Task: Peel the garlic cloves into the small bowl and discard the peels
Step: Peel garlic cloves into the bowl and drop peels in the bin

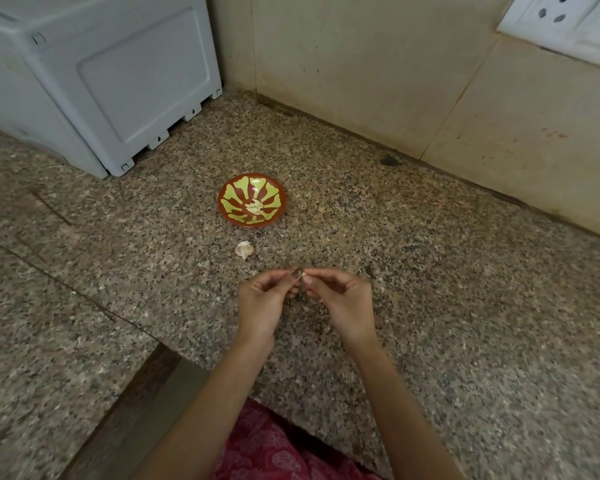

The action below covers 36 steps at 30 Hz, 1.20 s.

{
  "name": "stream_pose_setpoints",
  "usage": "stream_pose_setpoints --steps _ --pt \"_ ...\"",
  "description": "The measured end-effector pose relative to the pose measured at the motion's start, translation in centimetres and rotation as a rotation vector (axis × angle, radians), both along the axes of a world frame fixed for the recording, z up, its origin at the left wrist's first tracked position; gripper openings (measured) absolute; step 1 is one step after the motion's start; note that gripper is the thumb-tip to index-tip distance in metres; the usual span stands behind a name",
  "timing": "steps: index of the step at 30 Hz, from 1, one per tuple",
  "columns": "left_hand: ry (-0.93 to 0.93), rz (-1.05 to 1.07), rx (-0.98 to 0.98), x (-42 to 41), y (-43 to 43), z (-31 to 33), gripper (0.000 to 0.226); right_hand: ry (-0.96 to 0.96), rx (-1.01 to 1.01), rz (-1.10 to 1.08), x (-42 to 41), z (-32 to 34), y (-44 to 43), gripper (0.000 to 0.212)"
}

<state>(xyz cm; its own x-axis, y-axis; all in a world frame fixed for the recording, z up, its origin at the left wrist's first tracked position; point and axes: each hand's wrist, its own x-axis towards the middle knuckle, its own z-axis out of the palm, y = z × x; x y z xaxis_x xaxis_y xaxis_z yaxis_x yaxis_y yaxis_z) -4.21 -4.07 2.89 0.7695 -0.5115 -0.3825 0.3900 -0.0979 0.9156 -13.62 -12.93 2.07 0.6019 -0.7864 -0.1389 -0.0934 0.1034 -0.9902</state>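
Both my left hand (260,303) and right hand (340,303) pinch one garlic clove (303,274) between curled fingertips, thumbs meeting above the countertop (430,271). Just beyond them lies a partial garlic bulb (244,250); farther on, the small bowl (224,194) holds peeled cloves (256,207).

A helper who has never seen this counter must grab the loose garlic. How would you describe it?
On the speckled granite counter, find the small red bowl with green petals. Just nearer the camera than the bowl lies the pale garlic piece, bare on the stone, unlike the peeled cloves inside the bowl.
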Motion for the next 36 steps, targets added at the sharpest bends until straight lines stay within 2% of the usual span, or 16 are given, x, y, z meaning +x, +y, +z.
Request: stream_pose_setpoints --steps 4,6,9,12,14,17,20,22,24,27,29,33,36 --pt "0.003 0.091 0.047 0.1 -0.2 -0.4 0.008 0.078 -0.022 -0.001 0.3 -0.3 -0.6 0.012" --pt "-0.127 0.119 0.094 0.5 0.2 -1.0 0.011 0.177 -0.08 -0.019 0.7 -0.7 -1.6 0.01" --pt "-0.349 0.08 0.172 1.2 1.1 -1.6 0.015 0.365 -0.28 0.021 1.9 -1.1 -3.8 0.007" --pt "-0.437 0.035 0.248 1.6 2.1 -1.9 0.014 0.481 -0.469 0.087 3.3 -1.2 -5.3 0.011" --pt "-0.441 0.017 0.255 1.6 2.4 -2.0 0.013 0.51 -0.507 0.11 3.9 -1.2 -5.9 0.012" --pt "-0.393 0.001 0.233 1.6 3.0 -2.0 0.014 0.513 -0.516 0.124 3.5 -1.0 -5.9 0.02" --pt "-0.401 0.012 0.246 1.6 3.6 -2.3 0.015 0.433 -0.704 0.189 1.6 -1.2 -4.5 0.023" --pt "-0.443 0.025 0.265 1.5 4.1 -2.2 0.017 0.396 -0.843 0.378 0.7 -1.8 -3.1 0.035" --pt "-0.494 0.02 0.271 1.4 4.4 -2.2 0.016 0.427 -1.002 0.608 0.2 -3.0 -2.1 0.039" --pt "-0.523 0.005 0.277 1.1 5.0 -2.5 0.017 0.473 -1.151 0.781 -0.7 -4.3 -1.9 0.043" --pt "-0.528 0.001 0.291 0.9 5.2 -2.7 0.018 0.445 -1.176 0.838 -1.9 -4.3 -2.2 0.049" --pt "-0.507 0.011 0.27 0.1 5.0 -2.5 0.019 0.376 -1.218 0.864 -4.4 -3.9 -3.4 0.078" --pt "-0.482 0.014 0.265 -0.5 5.0 -2.6 0.024 0.333 -1.253 0.841 -5.8 -3.9 -4.1 0.078"
